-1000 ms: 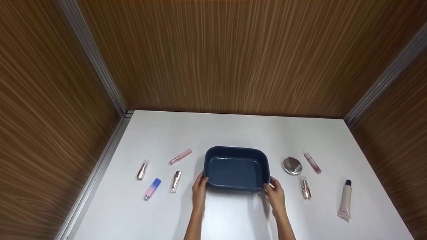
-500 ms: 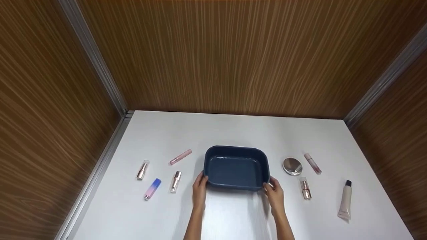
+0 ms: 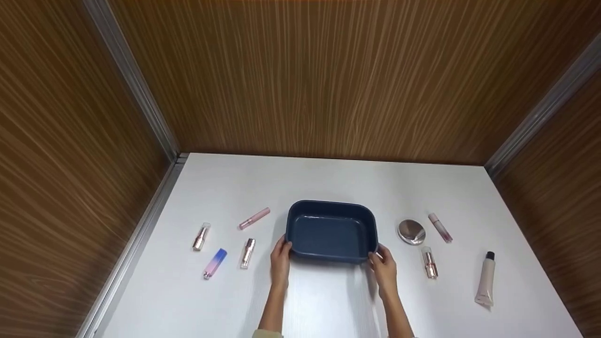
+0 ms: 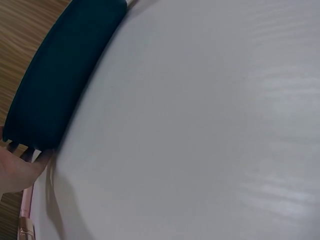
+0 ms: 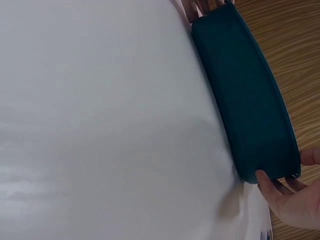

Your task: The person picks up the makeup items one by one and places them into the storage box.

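A dark blue rectangular dish with rounded corners stands in the middle of the white table, bare inside. My left hand grips its near left corner, thumb on the rim. At the near right corner my right hand holds it the same way. In the left wrist view the dish's outer wall looks teal, with the left hand at its lower end. The right wrist view has the right hand's fingers spread against the end wall. Whether the base touches the table I cannot tell.
Left of the dish lie a pink lip gloss, a blue-pink lipstick and two clear-capped lipsticks. To the right are a round compact, a lip gloss, another lipstick and a black-capped squeeze tube. Wood-grain panels surround the table.
The dish has shifted slightly away from me, with both hands still on it. The whole head view has also moved a little. The cosmetics lie as before.
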Available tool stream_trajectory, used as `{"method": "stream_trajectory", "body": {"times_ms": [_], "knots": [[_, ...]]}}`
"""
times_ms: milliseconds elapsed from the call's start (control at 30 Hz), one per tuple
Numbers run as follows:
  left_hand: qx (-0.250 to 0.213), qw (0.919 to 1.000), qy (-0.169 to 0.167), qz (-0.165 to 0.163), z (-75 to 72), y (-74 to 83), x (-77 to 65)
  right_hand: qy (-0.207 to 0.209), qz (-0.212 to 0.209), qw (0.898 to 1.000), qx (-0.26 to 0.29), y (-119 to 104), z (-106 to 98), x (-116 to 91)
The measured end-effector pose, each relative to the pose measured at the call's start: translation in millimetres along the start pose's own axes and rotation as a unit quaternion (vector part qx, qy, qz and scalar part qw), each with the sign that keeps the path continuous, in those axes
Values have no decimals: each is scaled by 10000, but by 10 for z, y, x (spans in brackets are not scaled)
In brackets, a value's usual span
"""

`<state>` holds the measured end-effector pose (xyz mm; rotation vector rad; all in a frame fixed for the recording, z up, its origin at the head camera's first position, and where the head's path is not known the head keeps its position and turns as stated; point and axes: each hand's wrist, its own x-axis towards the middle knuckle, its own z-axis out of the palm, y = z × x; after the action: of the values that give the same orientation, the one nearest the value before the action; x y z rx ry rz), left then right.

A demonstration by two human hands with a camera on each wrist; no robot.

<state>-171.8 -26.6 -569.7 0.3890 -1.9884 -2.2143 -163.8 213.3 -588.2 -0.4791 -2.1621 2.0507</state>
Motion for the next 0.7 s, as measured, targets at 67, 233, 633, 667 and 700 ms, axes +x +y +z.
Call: {"method": "stream_trajectory", "body": {"times_ms": [67,233,633,667,700], "knots": [[64,10000,31,9,-2,-3,0,-4,5,10000,18,4,9,3],[62,10000,-44,-3,-1,-19,27,-45,26,10000,6,1,8,21],[134,9994,-10,319,-3,-43,90,-107,-7,9999,44,31,-24,69],[107,9995,-38,298,-5,-72,107,-121,-28,9999,44,33,-26,69],[71,9996,-61,267,-8,-107,127,-124,-31,9999,55,34,-28,69]]}}
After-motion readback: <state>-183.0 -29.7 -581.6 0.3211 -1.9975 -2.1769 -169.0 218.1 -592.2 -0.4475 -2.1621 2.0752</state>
